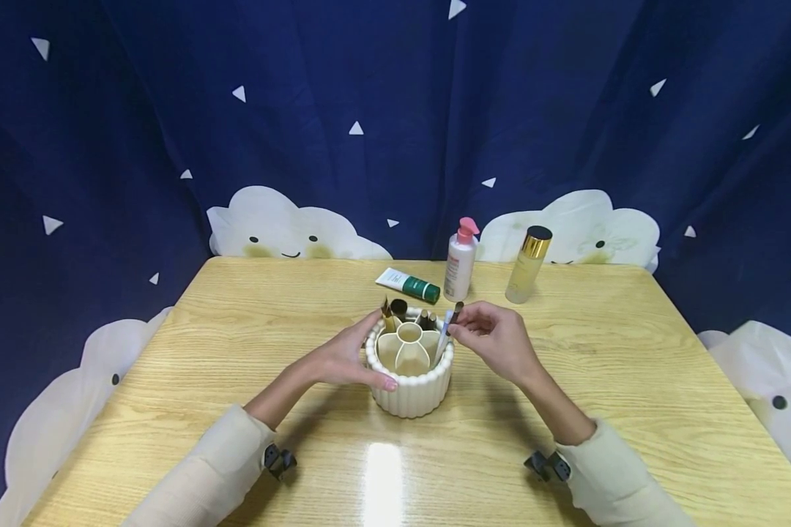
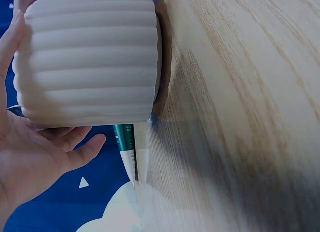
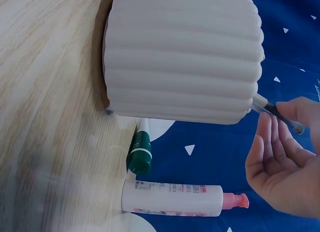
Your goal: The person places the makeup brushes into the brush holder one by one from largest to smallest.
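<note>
A cream ribbed round organizer (image 1: 410,395) with a beaded rim and petal-shaped compartments stands upright on the table. My left hand (image 1: 351,353) grips its left side, thumb over the front rim and fingers toward the back. At the right rim, my right hand (image 1: 491,337) pinches a slim dark-ended pen (image 1: 458,310) between thumb and fingers; the right wrist view shows its pale lower part at the rim. Beside it a white and light-blue stick (image 1: 444,333) leans in the right compartment. Makeup brushes (image 1: 398,307) and short dark-capped tubes (image 1: 427,319) stand in the back compartments.
Behind the organizer lies a white and green squeeze tube (image 1: 410,285). A white pump bottle (image 1: 460,267) with a pink top stands to its right, then a clear yellowish bottle (image 1: 529,267) with a gold and black cap. A dark blue curtain (image 1: 395,110) hangs behind the wooden table (image 1: 633,380).
</note>
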`<state>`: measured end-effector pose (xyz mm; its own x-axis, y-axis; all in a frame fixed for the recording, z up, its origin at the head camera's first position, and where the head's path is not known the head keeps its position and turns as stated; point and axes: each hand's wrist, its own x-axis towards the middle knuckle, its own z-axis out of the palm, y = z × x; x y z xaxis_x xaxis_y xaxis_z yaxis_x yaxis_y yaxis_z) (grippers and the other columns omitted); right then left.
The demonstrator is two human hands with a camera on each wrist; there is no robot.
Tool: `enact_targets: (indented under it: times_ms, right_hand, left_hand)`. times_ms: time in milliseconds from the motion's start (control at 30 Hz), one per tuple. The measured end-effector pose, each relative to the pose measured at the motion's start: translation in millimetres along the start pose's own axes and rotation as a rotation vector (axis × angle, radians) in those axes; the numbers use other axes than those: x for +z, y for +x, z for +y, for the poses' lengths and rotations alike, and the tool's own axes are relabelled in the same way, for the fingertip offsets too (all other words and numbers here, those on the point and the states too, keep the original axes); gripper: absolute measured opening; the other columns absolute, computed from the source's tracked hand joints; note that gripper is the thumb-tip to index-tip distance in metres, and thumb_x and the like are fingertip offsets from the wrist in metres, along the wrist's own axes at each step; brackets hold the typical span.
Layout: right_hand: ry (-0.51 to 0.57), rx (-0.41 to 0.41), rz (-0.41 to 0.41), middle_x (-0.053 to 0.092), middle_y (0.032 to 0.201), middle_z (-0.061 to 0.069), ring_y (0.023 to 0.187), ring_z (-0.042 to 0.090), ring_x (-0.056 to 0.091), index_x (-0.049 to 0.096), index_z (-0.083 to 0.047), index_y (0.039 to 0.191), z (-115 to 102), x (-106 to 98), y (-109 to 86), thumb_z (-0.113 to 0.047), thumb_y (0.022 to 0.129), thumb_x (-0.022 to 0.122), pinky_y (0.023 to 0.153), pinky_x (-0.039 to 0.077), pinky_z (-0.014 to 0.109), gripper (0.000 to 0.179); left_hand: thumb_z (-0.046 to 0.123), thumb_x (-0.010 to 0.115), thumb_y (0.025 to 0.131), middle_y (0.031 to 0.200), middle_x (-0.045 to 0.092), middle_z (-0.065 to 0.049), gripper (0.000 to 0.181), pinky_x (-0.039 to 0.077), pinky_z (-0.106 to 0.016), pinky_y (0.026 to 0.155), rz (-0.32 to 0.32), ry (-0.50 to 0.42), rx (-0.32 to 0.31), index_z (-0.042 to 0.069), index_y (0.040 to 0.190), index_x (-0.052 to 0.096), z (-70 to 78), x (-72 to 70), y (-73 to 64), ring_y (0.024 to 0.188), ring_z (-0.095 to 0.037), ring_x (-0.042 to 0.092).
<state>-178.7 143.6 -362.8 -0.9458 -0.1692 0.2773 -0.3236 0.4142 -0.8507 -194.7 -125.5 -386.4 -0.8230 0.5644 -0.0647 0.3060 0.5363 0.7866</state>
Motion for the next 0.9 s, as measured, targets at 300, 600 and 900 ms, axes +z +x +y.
enact_targets:
  times_ms: [300, 600, 900]
  right_hand:
    - [-0.027, 0.074, -0.04, 0.065, 0.072, 0.008, 0.061, 0.006, 0.054, 0.068, 0.002, 0.083, -2, 3, -4.0, -0.008, 0.078, 0.073, 0.054, 0.049, 0.016, 0.012]
    - [-0.075, 0.119, -0.054, 0.063, 0.067, 0.004, 0.059, 0.009, 0.053, 0.069, 0.0, 0.08, -4, 6, -4.3, -0.01, 0.076, 0.075, 0.052, 0.047, 0.017, 0.012]
    - [-0.065, 0.095, -0.113, 0.065, 0.073, 0.006, 0.062, 0.006, 0.055, 0.07, 0.0, 0.087, 2, -8, -6.0, -0.015, 0.079, 0.075, 0.055, 0.049, 0.017, 0.018]
  left_hand:
    - [0.04, 0.088, 0.061, 0.156, 0.025, -0.011, 0.126, 0.023, -0.05, 0.117, 0.002, -0.025, 0.026, 0.015, 0.154, 0.007, 0.6, 0.0, -0.4, 0.143, -0.029, 0.026]
    - [0.04, 0.088, 0.06, 0.157, 0.025, -0.01, 0.127, 0.023, -0.05, 0.117, 0.005, -0.021, 0.014, 0.018, 0.154, 0.006, 0.1, -0.1, 0.3, 0.143, -0.028, 0.025]
    - [0.051, 0.086, 0.058, 0.158, 0.019, -0.012, 0.131, 0.022, -0.052, 0.116, -0.013, -0.03, 0.067, 0.016, 0.154, 0.004, -3.9, -3.5, -0.6, 0.144, -0.031, 0.023]
